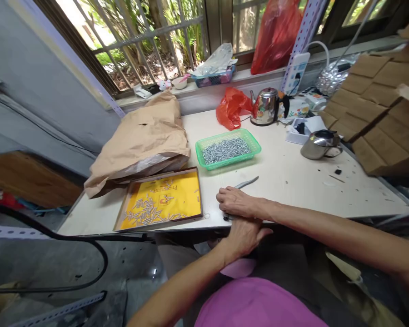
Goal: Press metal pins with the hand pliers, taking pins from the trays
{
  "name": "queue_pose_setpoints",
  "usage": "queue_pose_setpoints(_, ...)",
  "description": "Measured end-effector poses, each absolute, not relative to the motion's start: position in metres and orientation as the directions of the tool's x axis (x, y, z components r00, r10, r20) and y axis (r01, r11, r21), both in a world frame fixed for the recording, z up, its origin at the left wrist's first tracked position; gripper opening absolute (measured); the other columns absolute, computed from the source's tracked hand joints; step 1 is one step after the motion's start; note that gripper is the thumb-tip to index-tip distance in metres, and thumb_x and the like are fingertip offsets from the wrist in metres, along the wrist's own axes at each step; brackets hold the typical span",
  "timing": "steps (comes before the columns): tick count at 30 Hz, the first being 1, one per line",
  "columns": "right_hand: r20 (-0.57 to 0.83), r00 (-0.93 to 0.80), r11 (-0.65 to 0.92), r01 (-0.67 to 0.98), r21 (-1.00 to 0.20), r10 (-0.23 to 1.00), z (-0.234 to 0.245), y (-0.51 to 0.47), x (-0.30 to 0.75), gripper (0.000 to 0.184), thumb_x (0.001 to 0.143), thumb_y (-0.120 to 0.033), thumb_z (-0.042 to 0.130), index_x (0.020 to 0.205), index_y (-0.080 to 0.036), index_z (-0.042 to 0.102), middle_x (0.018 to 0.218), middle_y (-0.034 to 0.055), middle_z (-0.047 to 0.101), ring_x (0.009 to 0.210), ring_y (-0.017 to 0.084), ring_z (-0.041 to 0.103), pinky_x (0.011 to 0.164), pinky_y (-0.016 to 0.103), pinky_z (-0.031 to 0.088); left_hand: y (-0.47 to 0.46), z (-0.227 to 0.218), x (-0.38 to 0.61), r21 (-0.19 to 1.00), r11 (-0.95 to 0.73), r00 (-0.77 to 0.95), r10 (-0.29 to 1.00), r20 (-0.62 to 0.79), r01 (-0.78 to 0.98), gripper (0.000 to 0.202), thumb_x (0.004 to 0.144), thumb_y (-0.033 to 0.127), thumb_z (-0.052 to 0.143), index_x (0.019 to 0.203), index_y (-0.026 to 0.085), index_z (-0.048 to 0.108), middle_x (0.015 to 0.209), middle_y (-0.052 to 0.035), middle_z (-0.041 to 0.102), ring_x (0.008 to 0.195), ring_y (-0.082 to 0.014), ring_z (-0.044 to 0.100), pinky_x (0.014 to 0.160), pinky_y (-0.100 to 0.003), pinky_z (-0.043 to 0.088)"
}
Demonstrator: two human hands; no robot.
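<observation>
My right hand (235, 202) lies palm down near the table's front edge, reaching across from the right. A small dark object (227, 217) pokes out under its heel. A slim grey metal tool (246, 183) lies just beyond my fingers, and I cannot tell whether the two are joined. My left hand (247, 236) sits just below, at the edge, fingers spread and touching my right wrist. To the left, a shallow tray lined with yellow printed card (187, 190) holds loose metal pins (143, 211). Behind it, a green plastic basket (255, 144) holds a heap of similar pins (226, 151).
A crumpled brown paper bag (139, 147) lies at the table's left. Farther back stand a steel kettle (266, 106), a red plastic bag (230, 108), and a steel pot (320, 144). Stacked cardboard (378, 118) juts in at right. A window with bars runs behind.
</observation>
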State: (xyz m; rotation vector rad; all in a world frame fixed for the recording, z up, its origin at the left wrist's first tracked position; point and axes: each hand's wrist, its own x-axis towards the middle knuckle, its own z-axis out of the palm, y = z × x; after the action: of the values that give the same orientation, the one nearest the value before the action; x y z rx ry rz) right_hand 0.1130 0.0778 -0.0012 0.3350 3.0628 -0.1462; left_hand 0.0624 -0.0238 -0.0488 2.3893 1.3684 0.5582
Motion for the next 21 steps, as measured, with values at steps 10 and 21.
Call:
queue_pose_setpoints(10, 0.666, -0.519, 0.84, 0.407, -0.359, 0.536, 0.042, 0.138, 0.109, 0.016, 0.091, -0.016, 0.048, 0.092, -0.017, 0.063, 0.084, 0.0045, 0.066, 0.083, 0.017, 0.058, 0.078, 0.029, 0.044, -0.026, -0.005, -0.084, 0.225, -0.026, -0.047, 0.949, 0.312, 0.974, 0.026, 0.095, 0.02, 0.045, 0.106, 0.018, 0.067, 0.092, -0.008, 0.064, 0.088, -0.021, 0.054, 0.078, -0.033, 0.046)
queue_pose_setpoints(21, 0.332, -0.684, 0.759, 0.554, -0.343, 0.65, 0.021, 0.124, 0.164, 0.026, 0.095, -0.026, 0.045, 0.11, -0.02, 0.066, 0.101, 0.0092, 0.064, 0.095, 0.022, 0.06, 0.083, 0.036, 0.05, 0.03, -0.016, -0.115, 0.08, 0.041, -0.042, 0.999, 0.001, 0.996, 0.033, 0.096, 0.023, 0.039, 0.091, 0.014, 0.071, 0.096, -0.0113, 0.061, 0.098, -0.023, 0.053, 0.076, -0.031, 0.043)
